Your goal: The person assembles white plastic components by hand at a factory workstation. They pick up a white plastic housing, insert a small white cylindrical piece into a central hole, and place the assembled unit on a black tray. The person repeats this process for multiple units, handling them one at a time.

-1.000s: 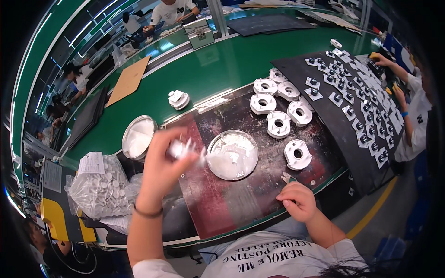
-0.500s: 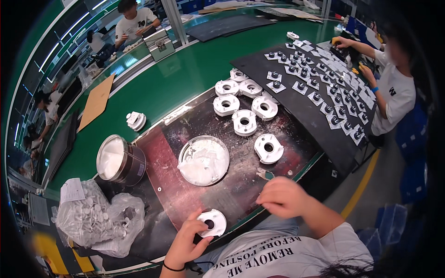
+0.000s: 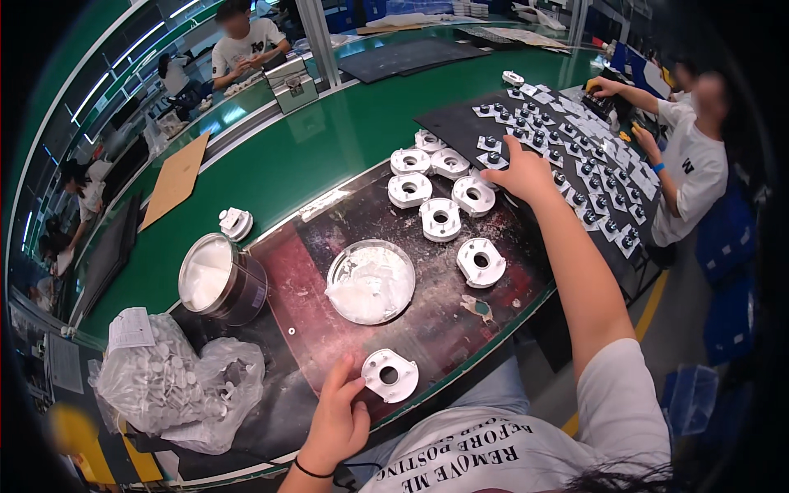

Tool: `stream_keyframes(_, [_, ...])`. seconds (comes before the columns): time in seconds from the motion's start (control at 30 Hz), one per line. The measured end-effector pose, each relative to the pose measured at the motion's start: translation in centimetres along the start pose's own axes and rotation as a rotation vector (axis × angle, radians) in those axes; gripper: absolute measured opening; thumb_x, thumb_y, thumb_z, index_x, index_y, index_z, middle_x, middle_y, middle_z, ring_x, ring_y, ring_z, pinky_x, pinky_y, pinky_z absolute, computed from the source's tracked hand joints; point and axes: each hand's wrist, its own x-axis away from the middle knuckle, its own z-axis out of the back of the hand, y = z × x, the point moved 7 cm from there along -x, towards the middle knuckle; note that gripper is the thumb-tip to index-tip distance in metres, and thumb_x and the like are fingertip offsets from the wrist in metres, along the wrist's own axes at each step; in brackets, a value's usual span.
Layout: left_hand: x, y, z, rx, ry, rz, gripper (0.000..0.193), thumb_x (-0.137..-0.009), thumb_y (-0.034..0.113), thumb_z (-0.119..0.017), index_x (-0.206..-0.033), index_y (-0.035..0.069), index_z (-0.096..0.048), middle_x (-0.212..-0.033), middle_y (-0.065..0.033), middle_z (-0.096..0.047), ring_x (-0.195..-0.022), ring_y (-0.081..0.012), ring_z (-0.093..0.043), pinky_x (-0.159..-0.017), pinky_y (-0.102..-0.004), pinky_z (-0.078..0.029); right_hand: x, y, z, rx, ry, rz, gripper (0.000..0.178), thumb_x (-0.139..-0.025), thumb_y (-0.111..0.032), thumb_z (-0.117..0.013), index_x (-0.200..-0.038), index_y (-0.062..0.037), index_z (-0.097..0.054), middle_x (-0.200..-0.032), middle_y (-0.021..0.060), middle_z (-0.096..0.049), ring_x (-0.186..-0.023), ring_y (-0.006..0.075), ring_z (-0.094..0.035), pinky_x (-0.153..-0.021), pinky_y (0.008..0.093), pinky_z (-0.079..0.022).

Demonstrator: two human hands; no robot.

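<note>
A white round plastic housing with a dark center hole (image 3: 390,375) lies on the worn board near the front edge. My left hand (image 3: 335,419) is beside it, fingers apart, the fingertips at the housing's left edge. My right arm stretches far forward, and my right hand (image 3: 528,174) is over the near corner of a black sheet (image 3: 444,131). Its thumb and index finger are spread just beside a small white square plate with a black part on it (image 3: 491,159). Whether they touch that plate I cannot tell. The palm hides some neighboring plates.
Several similar housings (image 3: 440,219) stand behind; one (image 3: 482,261) sits apart. A round lid with white paste (image 3: 371,283), a tin of white paste (image 3: 207,271) and a plastic bag of small white parts (image 3: 168,378) are leftward. A co-worker (image 3: 694,164) works at the right.
My right hand has gone from near the board's front edge forward to the plates on the black sheet. The left fingers have loosened from around the housing, which now lies flat on the board.
</note>
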Motion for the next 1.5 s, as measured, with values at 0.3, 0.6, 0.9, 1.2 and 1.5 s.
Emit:
stream_keyframes(0.3, [0.9,1.6,-0.3,-0.065,0.041,-0.066,0.05,-0.07,0.001,-0.064,-0.117,0.004,-0.046,-0.128,-0.0235,-0.044,-0.111,-0.0412,-0.049,-0.094,-0.0458,-0.04,-0.3,-0.1,-1.1,-0.015,0.031,0.056,0.077,-0.066,-0.046,-0.072,-0.128,-0.0096,-0.045,-0.087,0.0118,-0.068,-0.093,0.0279,-0.063,-0.084,0.0423,-0.041])
stream_keyframes(0.6, [0.5,1.9,0.0,-0.069,0.087,-0.037,0.051,-0.07,0.003,-0.066,-0.117,0.003,-0.047,-0.123,-0.0232,-0.048,-0.103,-0.0384,-0.054,-0.089,-0.0444,-0.044,-0.2,-2.3,-0.2,0.133,0.11,-0.104,0.089,-0.064,-0.055,-0.071,-0.133,-0.0084,-0.04,-0.096,0.0129,-0.067,-0.092,0.0289,-0.064,-0.08,0.0462,-0.044])
stream_keyframes(0.9, [1.3,1.5,0.3,-0.028,0.077,-0.038,0.053,-0.073,-0.001,-0.063,-0.121,0.005,-0.043,-0.127,-0.0216,-0.042,-0.11,-0.0327,-0.052,-0.094,-0.042,-0.041,-0.6,-0.9,-0.8,-0.084,0.024,-0.066,0.087,-0.061,-0.026,-0.073,-0.137,-0.0119,-0.032,-0.102,0.0152,-0.065,-0.098,0.0303,-0.062,-0.086,0.0469,-0.046])
stream_keyframes(1.2, [-2.0,4.0,2.0,-0.271,0.181,-0.174,0.041,-0.066,0.006,-0.074,-0.105,0.006,-0.058,-0.107,-0.0131,-0.058,-0.092,-0.0311,-0.059,-0.077,-0.0392,-0.047,9.9,-9.0,3.6,-0.765,-0.397,0.408,0.084,-0.064,-0.016,-0.072,-0.136,-0.0077,-0.031,-0.105,0.0157,-0.06,-0.089,0.026,-0.06,-0.079,0.035,-0.049])
stream_keyframes(1.5, [-3.2,6.2,1.2,-0.325,0.267,-0.262,0.023,-0.069,-0.001,-0.072,-0.087,0.004,-0.06,-0.081,-0.0081,-0.06,-0.073,-0.0262,-0.06,-0.063,-0.0346,-0.049,21.4,-15.6,3.4,-0.934,-0.994,0.634,0.087,-0.066,-0.015,-0.078,-0.137,-0.0061,-0.028,-0.107,0.01,-0.061,-0.089,0.0175,-0.058,-0.082,0.0295,-0.047])
